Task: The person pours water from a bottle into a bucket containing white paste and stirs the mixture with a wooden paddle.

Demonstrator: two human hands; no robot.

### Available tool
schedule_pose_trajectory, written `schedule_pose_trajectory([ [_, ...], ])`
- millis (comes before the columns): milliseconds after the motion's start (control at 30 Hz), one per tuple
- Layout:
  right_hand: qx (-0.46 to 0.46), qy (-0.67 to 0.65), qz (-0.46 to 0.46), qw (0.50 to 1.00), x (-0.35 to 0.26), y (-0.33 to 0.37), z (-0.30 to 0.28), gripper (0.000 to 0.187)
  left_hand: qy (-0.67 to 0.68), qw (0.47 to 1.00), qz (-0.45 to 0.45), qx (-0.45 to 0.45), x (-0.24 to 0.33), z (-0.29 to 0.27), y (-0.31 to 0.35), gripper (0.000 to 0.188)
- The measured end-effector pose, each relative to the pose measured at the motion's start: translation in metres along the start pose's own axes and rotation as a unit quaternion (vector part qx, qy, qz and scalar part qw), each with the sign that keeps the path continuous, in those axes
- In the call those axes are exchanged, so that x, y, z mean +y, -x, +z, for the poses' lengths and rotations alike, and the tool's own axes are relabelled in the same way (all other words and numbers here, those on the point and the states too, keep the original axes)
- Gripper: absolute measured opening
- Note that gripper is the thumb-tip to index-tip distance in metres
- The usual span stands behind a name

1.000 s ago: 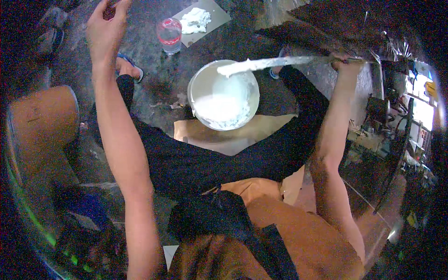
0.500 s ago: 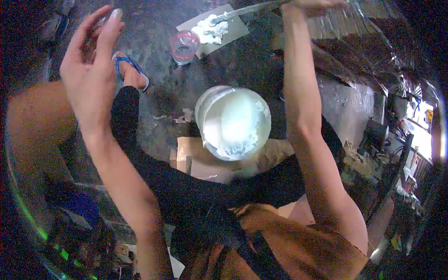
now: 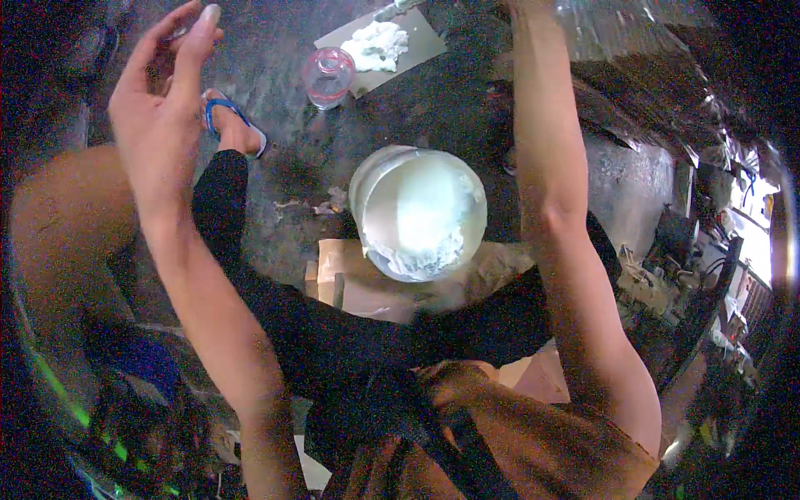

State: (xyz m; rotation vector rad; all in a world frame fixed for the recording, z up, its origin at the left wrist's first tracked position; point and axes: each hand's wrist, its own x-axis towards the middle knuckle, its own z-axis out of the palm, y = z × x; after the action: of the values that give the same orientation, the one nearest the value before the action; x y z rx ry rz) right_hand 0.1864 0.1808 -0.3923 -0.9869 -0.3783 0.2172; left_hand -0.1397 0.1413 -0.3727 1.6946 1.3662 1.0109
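Note:
My left hand (image 3: pixel 162 108) is raised at the upper left, its fingers loosely curled and the thumb standing apart; I see nothing held in it. Of my right arm (image 3: pixel 554 167) only the forearm and upper arm show, reaching past the top edge, so the hand is out of sight. Between my arms stands a whitish round bucket (image 3: pixel 358 196), with white material smeared inside. Farther off, a heap of white paste (image 3: pixel 379 46) lies on a flat card (image 3: pixel 425 50). A clear jar with a red rim (image 3: pixel 327 83) stands beside it. A pale elongated thing (image 3: pixel 398 8) crosses the card's far edge.
Brown cardboard (image 3: pixel 342 258) lies near my legs, in front of the bucket. My foot in a blue-strapped flip-flop (image 3: pixel 233 125) is at the left. Shiny sheeting (image 3: pixel 617 42) covers the upper right, and clutter (image 3: pixel 658 275) lies farther right.
My right hand has gone out past the top edge, and its forearm has shifted slightly right. The long pale streak near it no longer shows. My left hand has barely moved.

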Motion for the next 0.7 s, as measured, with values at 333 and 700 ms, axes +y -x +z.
schedule_pose_trajectory([
  [333,-0.063,-0.060,0.061,0.994,-0.172,-0.012,-0.029,0.072,-0.017,1.000,0.019,0.011,-0.038,0.014,-0.012,0.038],
  [700,-0.274,0.036,0.173,0.945,-0.235,0.059,-0.173,0.078,-0.149,0.985,0.085,0.013,-0.010,0.011,-0.008,0.041],
])
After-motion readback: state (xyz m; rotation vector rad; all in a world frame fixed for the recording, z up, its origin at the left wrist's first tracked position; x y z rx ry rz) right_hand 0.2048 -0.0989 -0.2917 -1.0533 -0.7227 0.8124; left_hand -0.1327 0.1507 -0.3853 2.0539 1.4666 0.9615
